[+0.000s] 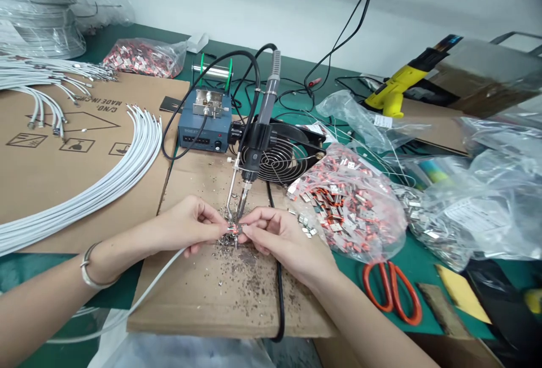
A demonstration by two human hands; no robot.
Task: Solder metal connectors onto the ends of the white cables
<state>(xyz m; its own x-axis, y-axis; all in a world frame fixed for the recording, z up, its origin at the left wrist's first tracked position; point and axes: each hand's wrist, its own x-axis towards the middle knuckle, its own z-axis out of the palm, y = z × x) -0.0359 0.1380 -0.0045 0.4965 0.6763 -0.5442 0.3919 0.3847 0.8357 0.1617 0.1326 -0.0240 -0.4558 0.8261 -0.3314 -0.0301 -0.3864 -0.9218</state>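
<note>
Pinched in my left hand is the end of a white cable, which trails down and left. My right hand is closed in a pinch on a small metal connector. Between the fingertips of both hands shows a little red part. Just above the fingers is the tip of a soldering iron, clamped upright and slightly tilted in a holder. A thin bent metal tube runs down beside the tip. Fingers partly hide where cable and connector meet.
Solder bits cover the cardboard. A blue soldering station, solder spool and fan stand behind. White cables lie left. Right are a bag of red-and-metal connectors, orange-handled scissors and a yellow heat gun.
</note>
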